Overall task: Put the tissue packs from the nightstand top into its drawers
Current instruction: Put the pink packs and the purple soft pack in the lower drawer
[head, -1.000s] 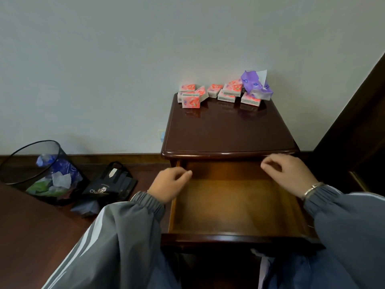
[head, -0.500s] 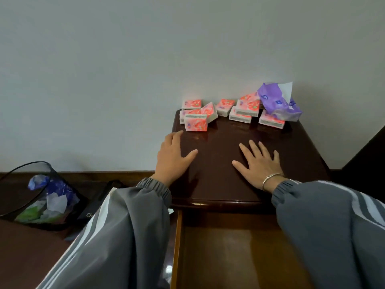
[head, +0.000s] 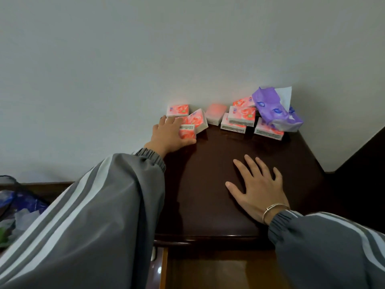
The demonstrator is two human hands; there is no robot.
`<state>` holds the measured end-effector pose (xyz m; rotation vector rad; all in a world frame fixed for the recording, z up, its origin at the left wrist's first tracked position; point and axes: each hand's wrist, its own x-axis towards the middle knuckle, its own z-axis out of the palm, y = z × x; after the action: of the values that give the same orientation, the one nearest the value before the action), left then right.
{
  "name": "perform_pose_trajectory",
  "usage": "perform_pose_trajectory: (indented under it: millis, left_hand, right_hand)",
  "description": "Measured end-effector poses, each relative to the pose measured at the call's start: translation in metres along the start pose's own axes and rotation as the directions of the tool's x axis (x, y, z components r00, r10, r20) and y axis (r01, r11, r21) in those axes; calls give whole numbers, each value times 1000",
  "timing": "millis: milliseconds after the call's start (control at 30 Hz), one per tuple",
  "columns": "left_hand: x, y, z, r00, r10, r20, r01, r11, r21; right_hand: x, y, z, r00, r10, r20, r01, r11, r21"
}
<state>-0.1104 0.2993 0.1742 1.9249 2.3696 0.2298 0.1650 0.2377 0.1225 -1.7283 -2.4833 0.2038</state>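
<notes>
Picking up: the left hand [head: 169, 135] seems to close round a pink tissue pack [head: 187, 132] at its fingertips. The right hand [head: 257, 189] lies flat, fingers spread, on the nightstand top [head: 208, 174]. Next, lift the pack down into the open drawer [head: 218, 272] below the wrists.

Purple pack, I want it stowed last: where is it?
Head view: the purple pack lies at the nightstand's back right corner, against the wall, resting on the rightmost pink pack.
</notes>
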Motion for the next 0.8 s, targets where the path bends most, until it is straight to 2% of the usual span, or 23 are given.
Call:
perform_pose_trajectory:
  millis: [100, 200, 300, 467, 633, 733, 800]
  left_hand:
    - [3, -2, -2, 997, 60, -50, -60, 998, 16]
    - [2, -5, -8, 996, 88, -19, -89, 991, -98]
    - [0, -8, -9, 996, 11, 89, 3, 988, -157]
    - [-3, -9, -9, 975, -101, 195, 121, 989, -91]
    - [-14, -12, -14, 959, -178, 222, 205, 973, -106]
    - [-31, -15, -11, 957, -207, 205, 258, 928, -267]
    - [-50, -14, -6, 952, -296, 77, 298, 839, -455]
  right_hand:
    - [-1, 0, -1, 1000, 1, -6, -1, 1000, -5]
    - [-1, -2, -2, 1000, 7, -4, -7, 1000, -7]
    - [-2, -2, -4, 1000, 13, -1, -13, 1000, -6]
    - [-2, -3, -4, 1000, 16, -1, -16, 1000, -4]
    - [-2, -3, -6, 1000, 17, -4, -17, 1000, 0]
    - [-1, -2, -6, 1000, 19, 4, -19, 1000, 7]
    - [0, -3, -8, 999, 24, 33, -24, 1000, 9]
